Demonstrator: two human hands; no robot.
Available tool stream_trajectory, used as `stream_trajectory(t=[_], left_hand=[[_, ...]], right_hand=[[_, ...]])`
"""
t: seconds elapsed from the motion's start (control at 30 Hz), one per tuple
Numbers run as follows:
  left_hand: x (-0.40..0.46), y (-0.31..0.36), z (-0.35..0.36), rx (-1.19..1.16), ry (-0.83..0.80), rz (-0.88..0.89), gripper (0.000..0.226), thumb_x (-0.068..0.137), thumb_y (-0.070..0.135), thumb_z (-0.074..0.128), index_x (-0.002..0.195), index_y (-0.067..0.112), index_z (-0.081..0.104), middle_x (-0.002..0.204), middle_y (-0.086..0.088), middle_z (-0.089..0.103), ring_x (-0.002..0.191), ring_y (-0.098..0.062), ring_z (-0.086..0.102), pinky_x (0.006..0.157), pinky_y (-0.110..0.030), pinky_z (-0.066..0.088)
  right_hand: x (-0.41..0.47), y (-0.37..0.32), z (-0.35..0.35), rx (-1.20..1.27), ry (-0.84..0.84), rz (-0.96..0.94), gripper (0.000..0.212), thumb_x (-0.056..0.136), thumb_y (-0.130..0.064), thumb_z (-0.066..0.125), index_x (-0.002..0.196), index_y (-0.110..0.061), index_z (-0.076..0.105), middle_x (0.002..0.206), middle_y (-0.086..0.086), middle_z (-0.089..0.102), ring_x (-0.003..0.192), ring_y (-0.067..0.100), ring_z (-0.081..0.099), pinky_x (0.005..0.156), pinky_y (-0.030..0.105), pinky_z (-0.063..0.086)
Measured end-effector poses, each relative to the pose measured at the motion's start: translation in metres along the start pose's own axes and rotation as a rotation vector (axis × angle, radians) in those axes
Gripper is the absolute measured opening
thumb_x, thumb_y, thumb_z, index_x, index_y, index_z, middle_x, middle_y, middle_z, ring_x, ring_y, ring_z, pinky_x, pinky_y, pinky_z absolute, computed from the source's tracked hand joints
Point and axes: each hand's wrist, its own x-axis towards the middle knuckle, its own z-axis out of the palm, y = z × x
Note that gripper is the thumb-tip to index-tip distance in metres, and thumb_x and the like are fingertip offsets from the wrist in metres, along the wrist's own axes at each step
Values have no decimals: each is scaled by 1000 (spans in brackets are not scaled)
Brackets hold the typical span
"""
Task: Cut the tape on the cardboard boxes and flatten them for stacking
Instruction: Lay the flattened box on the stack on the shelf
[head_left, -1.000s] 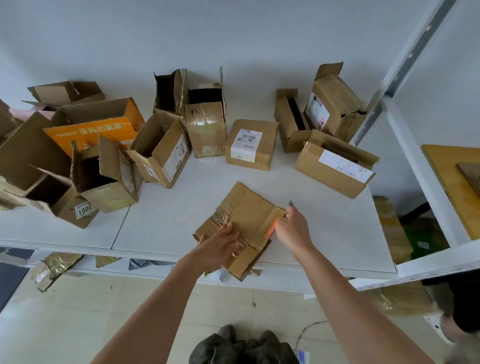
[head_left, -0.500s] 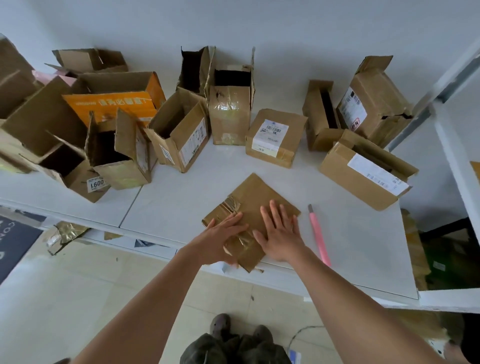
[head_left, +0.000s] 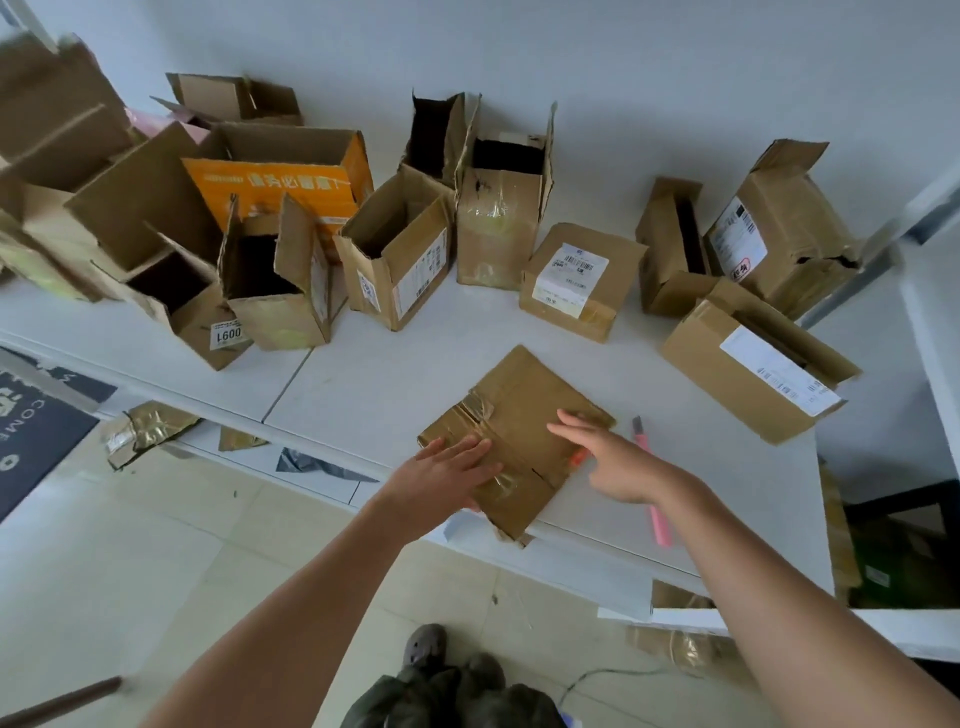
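Lifting off the cardboard, the right hand (head_left: 621, 470) now hovers with fingers straight and spread above the right part of the flattened box (head_left: 519, 415), where half a second ago its palm lay flat on it. Going from the left: a heap of opened boxes crowds the far left of the white table (head_left: 363, 384), among them an orange printed box (head_left: 280, 182) and a small box with a numbered sticker (head_left: 208, 317) near the table's front edge. Right of these stand two open boxes, and behind them a tall taped box (head_left: 498, 218). At the near middle the flattened box lies with one corner hanging over the table's edge, crumpled tape across it. The left hand (head_left: 447, 467) rests on its near left part, fingers straight, gripping nothing. A closed labelled box (head_left: 579, 280) sits just beyond it. A pink utility knife (head_left: 652, 488) lies on the table just right of the flattened box, partly hidden by the right wrist. More labelled boxes sit at the far right, the nearest a long low box (head_left: 753, 374).
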Motion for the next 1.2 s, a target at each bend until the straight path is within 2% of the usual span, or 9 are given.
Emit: stream_trajectory(t=[0.13, 0.3, 0.53, 0.63, 0.77, 0.83, 0.9, 1.03, 1.2], left_hand=[[-34, -23, -8, -134, 126, -96, 50, 102, 19, 47, 150, 29, 38, 157, 14, 32, 146, -7, 27, 116, -22, 24], [-75, -56, 4, -45, 99, -171, 75, 92, 21, 64, 154, 33, 24, 160, 16, 20, 143, -10, 27, 117, -26, 19], [-139, -120, -13, -130, 460, -126, 43, 90, 4, 65, 129, 20, 64, 130, 3, 62, 118, -21, 57, 103, -34, 41], [-183, -172, -55, -408, 596, -154, 25, 91, -1, 63, 112, 8, 72, 109, -4, 71, 103, -25, 64, 93, -38, 51], [-251, -257, -104, -530, 924, -506, 43, 85, 24, 75, 124, 7, 63, 115, -1, 62, 106, -24, 58, 95, -45, 49], [-292, -302, -118, -624, 906, -789, 69, 86, 37, 72, 143, 10, 45, 136, -7, 52, 125, -25, 47, 107, -42, 39], [-331, -339, -123, -921, 738, -928, 78, 87, 50, 66, 149, 14, 36, 143, -6, 48, 130, -21, 45, 99, -34, 43], [-378, -390, -118, -1459, 471, -840, 57, 87, 57, 60, 125, 15, 61, 119, -12, 68, 108, -25, 65, 91, -41, 54], [-382, -446, -107, -1353, 790, -969, 11, 97, 26, 61, 90, 19, 62, 90, -4, 72, 76, -15, 67, 60, -23, 51]], right_hand=[[7, -22, 1, -168, -69, -58, 99, 85, 10, 52, 153, -47, 8, 157, -28, -15, 146, 5, -19, 118, 49, -11], [27, -68, 64, -351, 8, -136, 124, 67, -51, 83, 153, -46, -6, 157, -13, -30, 146, 22, -28, 114, 61, -13], [42, -154, 108, -199, 507, -265, 55, 97, -19, 56, 147, -35, 41, 153, -8, 34, 141, 19, 27, 121, 50, 7], [46, -223, 91, -27, 609, -438, 25, 97, -9, 55, 117, -17, 68, 114, -2, 68, 108, 21, 60, 91, 35, 43], [61, -347, 93, 261, 648, -436, 14, 101, -18, 52, 90, -11, 58, 74, 0, 61, 67, 8, 59, 55, 24, 45], [73, -410, 103, 557, 621, -360, 19, 102, -21, 49, 85, -15, 54, 80, -1, 62, 71, -1, 58, 59, 14, 46], [89, -466, 114, 742, 557, -271, 18, 103, -26, 47, 98, -13, 59, 96, 3, 67, 90, 9, 63, 77, 25, 53], [118, -557, 137, 853, 456, -205, 24, 103, -29, 47, 96, -8, 57, 100, 20, 66, 89, 33, 62, 83, 44, 51], [164, -635, 157, 653, 589, -185, 23, 102, -17, 49, 84, -2, 51, 81, 8, 61, 81, 26, 56, 57, 21, 35]])
